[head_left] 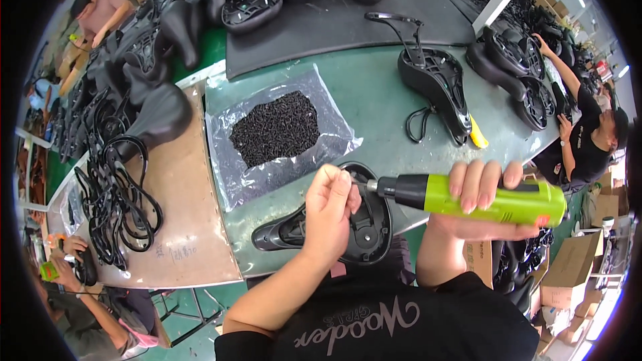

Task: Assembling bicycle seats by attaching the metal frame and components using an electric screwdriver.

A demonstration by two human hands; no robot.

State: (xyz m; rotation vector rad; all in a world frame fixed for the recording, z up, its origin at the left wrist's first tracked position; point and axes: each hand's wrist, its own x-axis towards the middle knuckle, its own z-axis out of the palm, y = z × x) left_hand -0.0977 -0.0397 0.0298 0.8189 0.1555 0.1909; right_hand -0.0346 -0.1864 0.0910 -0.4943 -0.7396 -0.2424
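Note:
My right hand point(478, 190) is wrapped round a lime-green and black electric screwdriver point(428, 194), held level with its bit pointing left. At the bit's tip, the fingers of my left hand point(328, 210) are pinched together; whatever they hold is too small to make out. Below both hands a black bicycle saddle point(366, 235) lies underside up at the table's near edge, partly covered by my left hand and forearm. Beyond it, a heap of small black screws point(277, 128) rests on a clear plastic bag point(321, 103).
Black saddles point(160, 113) pile up at the far left, above looped black frames point(124, 194). Another saddle point(435, 87) with a strap sits right of the bag, beside a yellow-handled tool point(478, 134). Co-workers point(592, 127) stand right and left. Cardboard boxes point(568, 271) are at the lower right.

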